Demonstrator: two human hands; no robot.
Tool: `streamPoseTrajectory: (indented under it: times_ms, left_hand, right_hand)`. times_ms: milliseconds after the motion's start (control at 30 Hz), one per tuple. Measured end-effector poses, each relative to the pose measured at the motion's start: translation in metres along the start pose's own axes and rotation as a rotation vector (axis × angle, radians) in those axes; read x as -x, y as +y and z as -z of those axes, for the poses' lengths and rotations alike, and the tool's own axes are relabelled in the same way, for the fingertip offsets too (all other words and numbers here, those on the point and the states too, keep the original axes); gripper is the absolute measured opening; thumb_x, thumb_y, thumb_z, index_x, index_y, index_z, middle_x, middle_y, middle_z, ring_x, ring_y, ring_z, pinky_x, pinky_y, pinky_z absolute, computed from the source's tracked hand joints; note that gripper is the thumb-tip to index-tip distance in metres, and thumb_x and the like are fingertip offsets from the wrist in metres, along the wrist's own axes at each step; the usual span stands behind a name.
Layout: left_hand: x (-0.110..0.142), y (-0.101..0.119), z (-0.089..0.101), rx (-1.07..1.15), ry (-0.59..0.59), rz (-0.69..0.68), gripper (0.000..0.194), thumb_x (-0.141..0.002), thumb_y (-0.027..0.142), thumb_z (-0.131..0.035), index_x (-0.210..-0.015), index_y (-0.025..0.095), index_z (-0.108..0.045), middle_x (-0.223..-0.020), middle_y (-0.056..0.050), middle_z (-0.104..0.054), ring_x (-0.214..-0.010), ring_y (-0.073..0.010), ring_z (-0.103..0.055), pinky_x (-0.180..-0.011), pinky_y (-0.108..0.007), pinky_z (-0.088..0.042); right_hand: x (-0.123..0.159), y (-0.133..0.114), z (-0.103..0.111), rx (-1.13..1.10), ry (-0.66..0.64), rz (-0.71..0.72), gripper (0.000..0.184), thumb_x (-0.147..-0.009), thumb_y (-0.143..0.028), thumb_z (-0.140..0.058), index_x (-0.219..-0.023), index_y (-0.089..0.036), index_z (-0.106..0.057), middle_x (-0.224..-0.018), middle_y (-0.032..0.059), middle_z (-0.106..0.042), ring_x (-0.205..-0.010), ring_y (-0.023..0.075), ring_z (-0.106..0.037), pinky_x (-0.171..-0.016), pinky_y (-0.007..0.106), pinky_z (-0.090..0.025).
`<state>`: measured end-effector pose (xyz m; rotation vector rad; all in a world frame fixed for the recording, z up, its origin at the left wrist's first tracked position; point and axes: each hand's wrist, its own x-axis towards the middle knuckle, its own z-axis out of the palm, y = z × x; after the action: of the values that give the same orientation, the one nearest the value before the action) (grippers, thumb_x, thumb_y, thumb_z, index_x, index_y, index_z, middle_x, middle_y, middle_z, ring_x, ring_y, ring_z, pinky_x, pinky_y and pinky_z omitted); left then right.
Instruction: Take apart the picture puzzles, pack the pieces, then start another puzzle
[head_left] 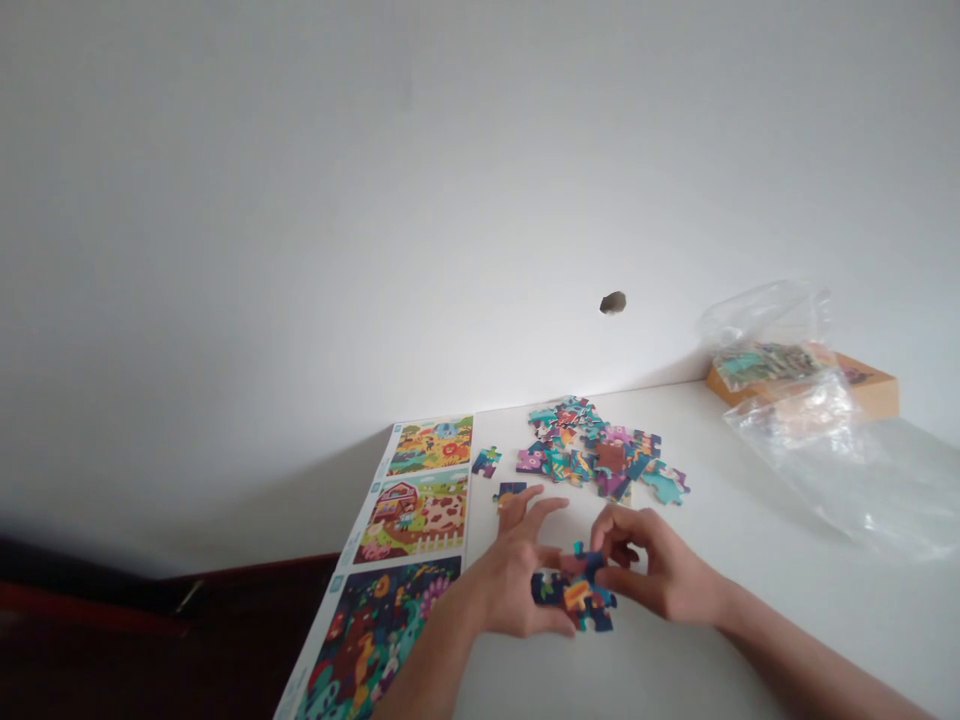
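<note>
A small cluster of joined jigsaw puzzle pieces (pixel 592 598), dark blue with orange and green parts, lies on the white table between my hands. My left hand (pixel 506 585) is open with its fingers spread; its thumb and one finger rest around the cluster's left side. With thumb and fingertips closed, my right hand (pixel 656 570) pinches a puzzle piece (pixel 583 563) at the cluster's upper edge. Whether that piece is locked in, I cannot tell. Just beyond my left fingertips sits a loose dark blue and orange piece (pixel 510 493), partly hidden by them.
A heap of loose puzzle pieces (pixel 611 455) lies farther back, with a single piece (pixel 487 461) to its left. A printed picture sheet (pixel 409 515) runs along the left edge. Clear plastic bags (pixel 810 420) and an orange-yellow box (pixel 874 390) stand at the right.
</note>
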<state>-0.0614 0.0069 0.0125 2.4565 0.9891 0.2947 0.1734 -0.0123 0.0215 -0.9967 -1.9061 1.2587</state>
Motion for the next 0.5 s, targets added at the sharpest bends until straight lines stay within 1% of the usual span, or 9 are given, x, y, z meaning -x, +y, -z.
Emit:
streamPoseTrajectory:
  times_ms: [33,67,200,267,333,433,500]
  left_hand:
    - [0.001,0.001,0.000,-0.004,-0.019,-0.014,0.048,-0.053,0.048,-0.087,-0.095,0.029,-0.076,-0.150,-0.003,-0.031,-0.138,-0.0452,-0.017,-0.113,-0.063,-0.021]
    - [0.001,0.001,0.000,-0.009,-0.023,-0.027,0.047,-0.053,0.046,-0.087,-0.095,0.028,-0.075,-0.150,-0.003,-0.031,-0.139,-0.0455,-0.016,-0.113,-0.063,-0.021]
    - [0.001,0.001,-0.004,-0.028,0.030,-0.033,0.034,-0.064,0.034,-0.081,-0.098,0.034,-0.074,-0.151,0.001,-0.029,-0.141,-0.0432,-0.014,-0.113,-0.062,-0.022]
    - [0.000,0.000,-0.007,-0.034,0.057,-0.020,0.033,-0.067,0.033,-0.080,-0.100,0.036,-0.074,-0.150,0.001,-0.031,-0.141,-0.0430,-0.014,-0.113,-0.063,-0.020]
    - [-0.002,-0.001,-0.009,-0.031,0.089,-0.009,0.034,-0.071,0.033,-0.078,-0.104,0.037,-0.073,-0.150,-0.001,-0.033,-0.141,-0.0417,-0.015,-0.113,-0.063,-0.020]
    - [-0.003,-0.004,-0.010,-0.037,0.193,0.030,0.027,-0.081,0.030,-0.070,-0.107,0.036,-0.072,-0.148,0.000,-0.037,-0.141,-0.0367,-0.018,-0.114,-0.058,-0.023]
    - [-0.003,-0.007,-0.008,-0.066,0.286,0.066,0.024,-0.086,0.023,-0.063,-0.106,0.033,-0.072,-0.146,0.000,-0.040,-0.141,-0.0337,-0.019,-0.115,-0.055,-0.025]
  right_hand:
    - [0.002,-0.001,-0.002,-0.025,-0.055,-0.004,0.014,-0.078,-0.019,-0.065,-0.089,-0.018,-0.055,-0.071,-0.0016,-0.060,-0.059,0.0100,-0.045,-0.056,0.022,-0.037]
    - [0.003,-0.001,-0.004,-0.031,-0.088,-0.009,0.014,-0.077,-0.018,-0.065,-0.088,-0.018,-0.057,-0.071,-0.0016,-0.061,-0.058,0.0095,-0.046,-0.055,0.022,-0.037]
    - [0.005,0.004,-0.010,0.042,-0.132,-0.002,0.015,-0.074,-0.017,-0.067,-0.088,-0.017,-0.060,-0.069,-0.0021,-0.062,-0.056,0.0085,-0.049,-0.053,0.020,-0.036]
    - [0.004,0.004,-0.011,0.106,-0.155,0.040,0.014,-0.074,-0.017,-0.067,-0.087,-0.018,-0.061,-0.071,-0.0017,-0.063,-0.056,0.0085,-0.051,-0.053,0.019,-0.037]
    - [0.004,0.003,-0.012,0.168,-0.189,0.112,0.013,-0.075,-0.017,-0.066,-0.087,-0.018,-0.061,-0.076,-0.0004,-0.066,-0.061,0.0097,-0.056,-0.057,0.019,-0.040]
    - [0.003,0.000,-0.014,0.265,-0.221,0.200,0.010,-0.078,-0.018,-0.064,-0.087,-0.020,-0.061,-0.083,0.0012,-0.069,-0.074,0.0130,-0.060,-0.068,0.022,-0.042]
    - [0.002,0.000,-0.014,0.333,-0.221,0.215,0.011,-0.079,-0.019,-0.064,-0.090,-0.021,-0.061,-0.085,0.0015,-0.069,-0.077,0.0141,-0.060,-0.070,0.023,-0.042]
